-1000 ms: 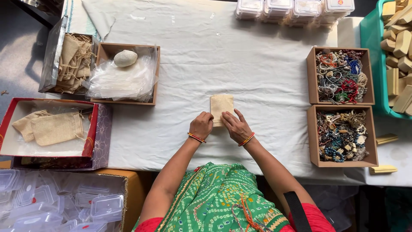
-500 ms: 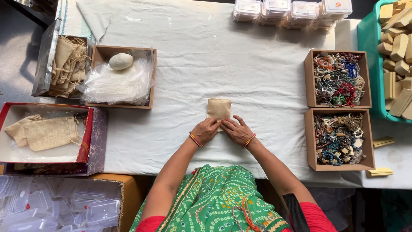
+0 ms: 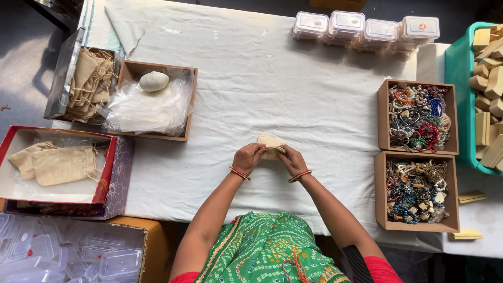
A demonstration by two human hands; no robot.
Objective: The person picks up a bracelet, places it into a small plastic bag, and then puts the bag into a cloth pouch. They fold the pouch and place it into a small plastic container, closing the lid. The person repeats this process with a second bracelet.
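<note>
The person's left hand (image 3: 248,158) and right hand (image 3: 291,160) meet at the middle of the white cloth-covered table (image 3: 272,78), both grasping a small beige fabric pouch (image 3: 270,144). The fingers of each hand curl around the pouch's near edge, pinching it from either side, so that most of the pouch sticks out beyond the fingertips, away from the person. Whether it rests on the cloth or is lifted just off it cannot be told.

Well to the right of the fingers stand two brown cardboard boxes of mixed coloured beads and bangles (image 3: 416,118), one beyond the other. Well to the left of them sits a brown cardboard box of clear plastic bags (image 3: 149,102) with a pale rounded stone on top, and nearer the person a red-rimmed tray holding beige drawstring pouches (image 3: 60,165).
</note>
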